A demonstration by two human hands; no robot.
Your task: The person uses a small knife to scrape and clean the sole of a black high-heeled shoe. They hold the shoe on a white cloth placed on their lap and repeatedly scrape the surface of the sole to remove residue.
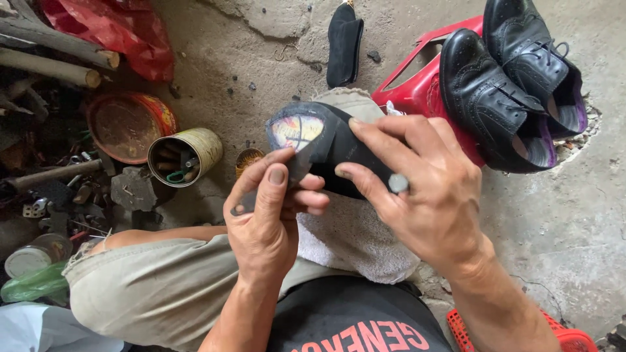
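A black shoe insole (326,146) with a worn, coloured heel patch lies over a white towel (355,238) on my lap. My right hand (417,189) presses down on it, fingers spread over its middle, a ring on one finger. My left hand (270,215) pinches the insole's near edge where a thin grey layer is lifted, and it also holds a small dark blade-like tool whose tip sticks out to the left. Both hands touch the insole at the centre of the head view.
A pair of black brogue shoes (508,85) rests on a red plastic stool (417,85) at upper right. Another black insole (343,42) lies on the concrete floor. A tin can of tools (184,156), a round tin lid (127,125), wooden sticks and scrap metal crowd the left. A red basket (561,336) is at bottom right.
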